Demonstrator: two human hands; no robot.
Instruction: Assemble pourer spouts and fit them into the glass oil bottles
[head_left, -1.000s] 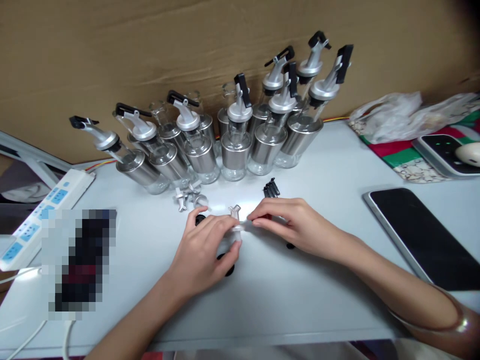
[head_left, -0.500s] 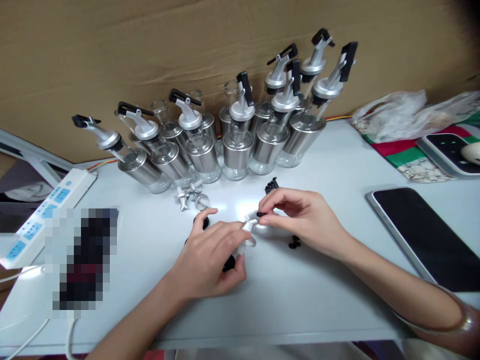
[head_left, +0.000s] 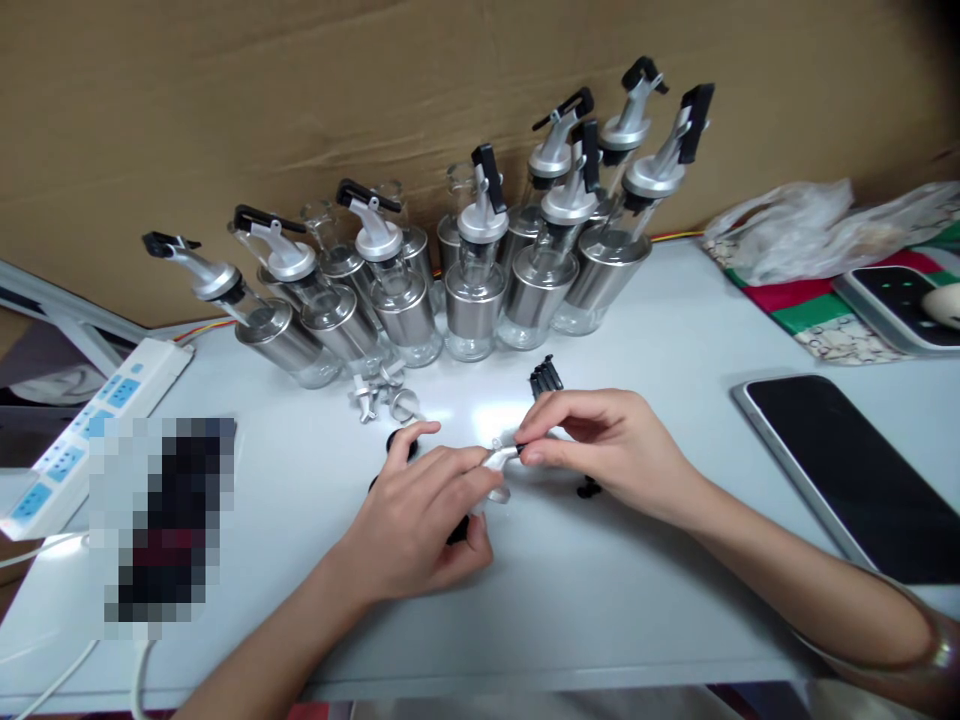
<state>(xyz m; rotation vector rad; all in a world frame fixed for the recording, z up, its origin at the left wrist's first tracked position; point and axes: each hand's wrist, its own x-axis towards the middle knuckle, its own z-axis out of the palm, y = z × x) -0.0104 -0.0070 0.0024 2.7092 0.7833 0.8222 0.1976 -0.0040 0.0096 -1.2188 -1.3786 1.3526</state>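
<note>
My left hand point(head_left: 427, 510) is closed around a silver pourer spout point(head_left: 501, 460), whose narrow end points right. At that tip my right hand point(head_left: 600, 440) pinches a small black part, mostly covered by the fingertips, against the spout. More silver spout pieces point(head_left: 375, 392) lie beyond my left hand. Black round pieces point(head_left: 403, 443) sit partly hidden under its fingers. Past my right hand is a cluster of black levers point(head_left: 546, 376). A few small black pieces point(head_left: 589, 487) lie just below that hand.
Several glass bottles with steel sleeves point(head_left: 474, 300) stand along the cardboard backing point(head_left: 375, 90), many with pourers on. A power strip point(head_left: 97, 430) and a pixelated dark object point(head_left: 172, 520) lie on the left. On the right are a large phone-like device point(head_left: 855, 470) and a plastic bag point(head_left: 802, 230).
My right hand has shifted slightly down, bringing the black part onto the spout's tip. The spout has tilted a little lower in my left hand.
</note>
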